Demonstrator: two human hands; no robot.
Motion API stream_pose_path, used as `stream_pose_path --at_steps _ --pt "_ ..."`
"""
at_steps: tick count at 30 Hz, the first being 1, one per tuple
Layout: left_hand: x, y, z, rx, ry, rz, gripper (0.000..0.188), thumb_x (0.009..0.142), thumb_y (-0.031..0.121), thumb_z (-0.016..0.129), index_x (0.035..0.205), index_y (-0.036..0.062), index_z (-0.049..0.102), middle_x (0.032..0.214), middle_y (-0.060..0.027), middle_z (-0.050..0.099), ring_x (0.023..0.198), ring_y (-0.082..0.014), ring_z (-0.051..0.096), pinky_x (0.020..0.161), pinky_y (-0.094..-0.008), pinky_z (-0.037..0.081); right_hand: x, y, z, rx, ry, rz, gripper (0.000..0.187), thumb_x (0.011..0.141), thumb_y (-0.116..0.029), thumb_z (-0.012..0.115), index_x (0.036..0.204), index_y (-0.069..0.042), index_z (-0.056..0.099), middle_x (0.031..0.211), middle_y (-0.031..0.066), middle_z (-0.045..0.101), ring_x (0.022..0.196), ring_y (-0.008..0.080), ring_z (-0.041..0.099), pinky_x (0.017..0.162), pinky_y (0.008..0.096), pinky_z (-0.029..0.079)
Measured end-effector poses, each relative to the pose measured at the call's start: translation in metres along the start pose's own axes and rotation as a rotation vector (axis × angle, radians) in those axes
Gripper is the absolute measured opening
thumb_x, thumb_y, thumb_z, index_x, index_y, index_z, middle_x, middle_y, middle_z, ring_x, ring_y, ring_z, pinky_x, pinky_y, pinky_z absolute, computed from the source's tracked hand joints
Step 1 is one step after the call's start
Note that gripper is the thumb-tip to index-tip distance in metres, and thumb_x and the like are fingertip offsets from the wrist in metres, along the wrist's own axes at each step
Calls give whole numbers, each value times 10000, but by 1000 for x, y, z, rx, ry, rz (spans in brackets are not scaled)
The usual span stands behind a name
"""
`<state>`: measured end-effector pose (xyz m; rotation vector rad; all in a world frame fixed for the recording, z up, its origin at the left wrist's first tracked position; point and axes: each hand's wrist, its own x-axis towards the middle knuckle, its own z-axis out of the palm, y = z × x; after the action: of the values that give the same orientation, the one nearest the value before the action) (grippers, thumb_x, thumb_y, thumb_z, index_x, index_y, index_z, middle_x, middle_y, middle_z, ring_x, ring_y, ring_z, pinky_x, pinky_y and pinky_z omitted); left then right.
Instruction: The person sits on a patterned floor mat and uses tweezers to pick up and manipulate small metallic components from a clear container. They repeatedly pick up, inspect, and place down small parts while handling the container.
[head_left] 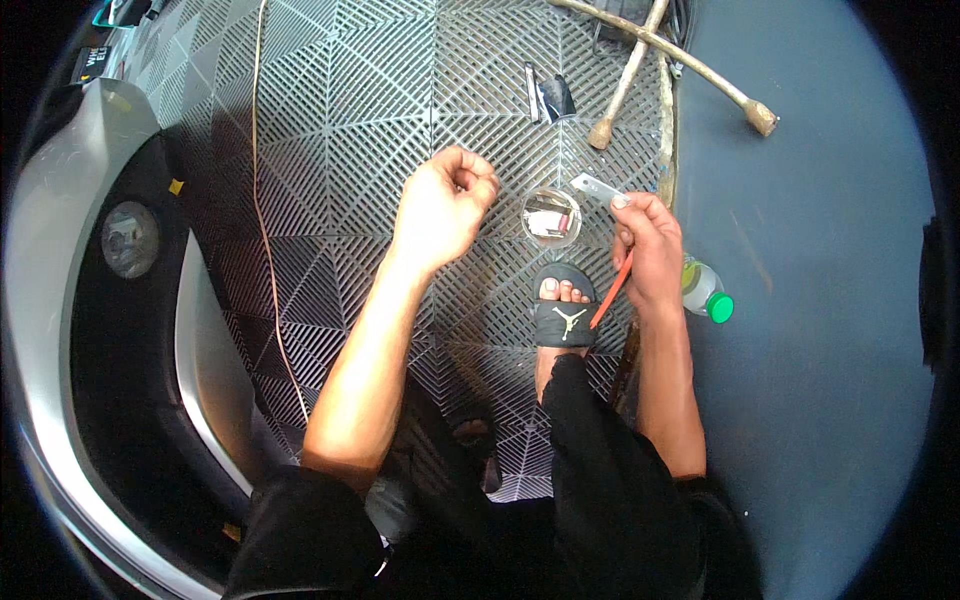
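Observation:
My right hand (652,245) grips a flat silver cutter blade (596,187) between thumb and fingers, its slanted tip toward the upper left. A slim orange stick-like tool (612,290) also sticks out below the same hand, pointing down toward my sandal. To the left, my left hand (445,205) is raised with its fingers curled in; whether anything small is pinched there is hidden. Between the hands, a round clear dish (551,218) stands on the floor, with dark, white and reddish small pieces inside.
A silver and black car bumper (125,230) curves along the left. A cable (262,200) runs over the grey grid floor (380,60). Dark crumpled scraps (550,98) and a rusty cross wrench (690,55) lie ahead. A green-capped bottle (705,287) lies beside my right forearm.

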<state>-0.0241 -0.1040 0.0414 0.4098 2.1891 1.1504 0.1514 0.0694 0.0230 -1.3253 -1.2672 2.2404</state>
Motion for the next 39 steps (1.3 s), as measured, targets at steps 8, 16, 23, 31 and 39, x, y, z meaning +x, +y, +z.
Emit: stream_pose_path --at_steps 8,16,23,31,39 --pt "17 1 -6 -94 -22 -117 97 888 125 695 935 41 694 699 36 597 598 -50 499 557 -241 420 17 -10 23 13 14 -32 104 936 -137 688 959 -64 619 658 -34 505 452 49 429 394 212 353" --pt "28 -16 1 -285 -124 -130 106 889 98 674 947 12 696 717 39 611 598 -45 491 550 -235 418 5 -57 35 -89 -34 -94 114 948 -142 688 982 -48 634 677 -22 551 439 47 435 400 210 349" --pt "27 -9 8 -356 -199 -247 131 923 94 680 997 -12 697 805 9 670 676 -53 542 629 -213 450 3 -82 34 8 -26 -208 123 958 -147 670 985 -30 644 682 -12 554 449 50 439 413 209 355" --pt "24 -3 -7 -978 -379 -488 210 1000 221 636 1011 13 661 716 0 608 656 -100 583 611 -242 483 11 -64 29 -42 -24 -180 124 946 -156 684 974 -38 654 698 -10 566 453 49 442 415 213 357" --pt "16 -12 -11 -1312 -142 -495 498 1045 497 475 1162 20 550 1182 -282 680 1025 -373 717 881 -474 609 8 -26 30 -260 56 -54 69 928 -118 696 943 -56 671 699 -14 565 465 57 464 406 209 363"
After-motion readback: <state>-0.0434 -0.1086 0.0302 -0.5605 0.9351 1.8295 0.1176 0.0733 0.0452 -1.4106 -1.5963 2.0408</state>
